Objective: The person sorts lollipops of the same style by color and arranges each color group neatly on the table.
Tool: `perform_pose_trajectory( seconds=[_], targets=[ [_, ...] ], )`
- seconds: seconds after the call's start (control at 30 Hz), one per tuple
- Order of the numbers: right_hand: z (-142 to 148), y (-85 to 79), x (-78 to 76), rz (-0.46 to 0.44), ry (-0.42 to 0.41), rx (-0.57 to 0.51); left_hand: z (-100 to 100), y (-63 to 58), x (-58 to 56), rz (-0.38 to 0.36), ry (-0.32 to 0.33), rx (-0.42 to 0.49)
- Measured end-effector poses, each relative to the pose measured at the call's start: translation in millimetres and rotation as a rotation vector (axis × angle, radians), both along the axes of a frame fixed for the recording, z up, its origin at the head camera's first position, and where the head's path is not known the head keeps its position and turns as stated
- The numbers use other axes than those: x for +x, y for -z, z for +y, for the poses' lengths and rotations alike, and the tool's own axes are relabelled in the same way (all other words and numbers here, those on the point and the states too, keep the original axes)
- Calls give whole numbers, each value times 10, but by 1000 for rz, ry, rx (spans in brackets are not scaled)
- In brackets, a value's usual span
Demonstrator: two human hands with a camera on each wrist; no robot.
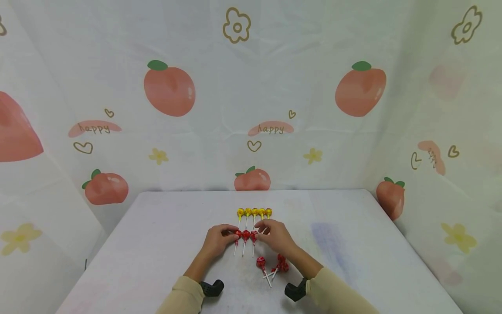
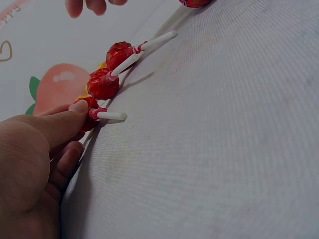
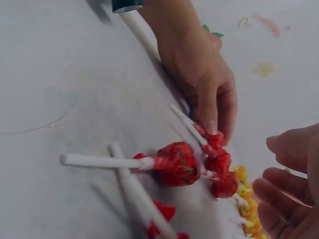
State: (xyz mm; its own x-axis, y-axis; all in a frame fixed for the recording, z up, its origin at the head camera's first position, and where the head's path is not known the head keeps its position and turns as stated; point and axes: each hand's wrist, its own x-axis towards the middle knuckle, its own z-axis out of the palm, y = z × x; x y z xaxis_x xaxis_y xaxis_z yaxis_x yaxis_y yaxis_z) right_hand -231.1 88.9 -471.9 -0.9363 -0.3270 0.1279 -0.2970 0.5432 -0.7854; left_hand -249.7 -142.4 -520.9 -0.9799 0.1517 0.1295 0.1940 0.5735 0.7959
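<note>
Three red-wrapped lollipops stand side by side in a short row, their white sticks toward me. My left hand [image 1: 217,240] pinches the head of the leftmost red lollipop [image 2: 91,114] between thumb and fingers. The middle red lollipop [image 1: 245,235] lies close against it. Beside the rightmost red lollipop [image 3: 224,184] is my right hand [image 1: 278,236], its fingers loosely bent and apart from the candy in the right wrist view. Behind this row lies a row of several yellow lollipops [image 1: 255,212], some sticks partly hidden by my right hand.
Nearer to me, a loose red lollipop [image 1: 260,261] lies with its stick crossing others. More red lollipops [image 1: 281,264] are bunched just right of it, by my right forearm. All lie on a white table [image 1: 157,244], with a printed curtain [image 1: 211,96] behind.
</note>
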Motion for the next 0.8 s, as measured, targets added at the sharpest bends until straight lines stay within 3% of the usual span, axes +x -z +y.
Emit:
perform_pose_trajectory(
  seconds=[0.33, 0.5, 0.8],
  targets=[
    [96, 81, 144, -39, -124, 65, -1, 11, -4, 5, 1, -3],
    [129, 115, 160, -71, -194, 170, -5, 22, -9, 14, 9, -7],
    [188, 171, 187, -49, -289, 264, 1, 7, 3, 8, 5, -8]
  ],
)
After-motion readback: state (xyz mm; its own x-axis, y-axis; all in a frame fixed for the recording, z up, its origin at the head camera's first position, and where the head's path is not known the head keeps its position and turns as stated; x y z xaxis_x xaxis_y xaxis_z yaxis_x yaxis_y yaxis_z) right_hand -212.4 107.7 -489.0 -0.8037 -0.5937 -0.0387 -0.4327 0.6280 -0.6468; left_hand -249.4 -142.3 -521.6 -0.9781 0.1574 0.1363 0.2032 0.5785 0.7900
